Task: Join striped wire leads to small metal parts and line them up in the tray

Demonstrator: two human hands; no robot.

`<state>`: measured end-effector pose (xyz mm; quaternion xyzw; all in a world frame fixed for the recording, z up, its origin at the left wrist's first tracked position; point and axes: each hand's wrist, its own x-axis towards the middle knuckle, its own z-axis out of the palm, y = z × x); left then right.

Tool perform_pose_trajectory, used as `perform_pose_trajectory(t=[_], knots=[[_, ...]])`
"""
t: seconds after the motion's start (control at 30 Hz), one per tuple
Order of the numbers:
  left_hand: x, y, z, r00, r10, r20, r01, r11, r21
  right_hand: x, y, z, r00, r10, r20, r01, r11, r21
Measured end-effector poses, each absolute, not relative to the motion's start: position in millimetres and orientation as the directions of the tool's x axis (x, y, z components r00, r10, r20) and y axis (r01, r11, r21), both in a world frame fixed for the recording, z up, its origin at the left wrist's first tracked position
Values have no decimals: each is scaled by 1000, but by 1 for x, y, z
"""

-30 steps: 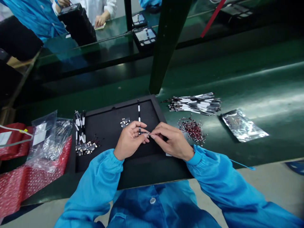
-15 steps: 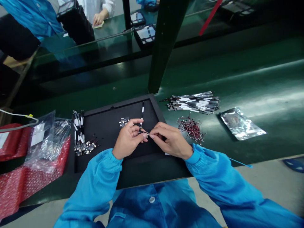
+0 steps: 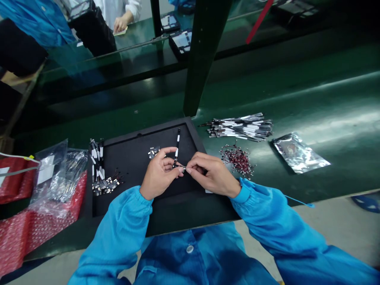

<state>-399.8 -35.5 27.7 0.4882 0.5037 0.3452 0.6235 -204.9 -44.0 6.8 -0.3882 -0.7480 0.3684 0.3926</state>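
Observation:
Over the black tray [image 3: 130, 166], my left hand [image 3: 156, 176] pinches the lower end of a thin black-and-white flex cable [image 3: 177, 143] between thumb and fingers. Its strip points up, away from me. My right hand [image 3: 212, 174] is closed at that same end, thumb and forefinger together on a tiny part too small to make out. Just behind my left hand lie a few small silver connector pieces [image 3: 153, 152]. On the tray's left side rest several flex cables with silver ends [image 3: 101, 168], some with thin dark wires.
To the right lie a bundle of flex cables [image 3: 240, 127], a heap of tiny red-wired parts [image 3: 239, 160] and a silver bag [image 3: 299, 153]. Clear plastic bags [image 3: 50, 178] and red bubble wrap [image 3: 44, 229] lie left. A green post [image 3: 202, 59] rises behind the tray. A co-worker's hand [image 3: 121, 24] shows beyond.
Both hands stay almost in place, fingers still together at the cable's end. The whole view has shifted slightly, with background things a little further left.

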Motion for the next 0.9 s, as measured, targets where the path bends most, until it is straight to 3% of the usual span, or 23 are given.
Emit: perform_pose_trajectory(t=[0.37,0.9], knots=[[-401,-39,25,223,947,-230,197,188,962,-203,-43,9,-375,917,136,280,251,-927],[-399,-40,27,207,952,-224,188,186,964,-205,-44,7,-330,936,120,218,199,-956]])
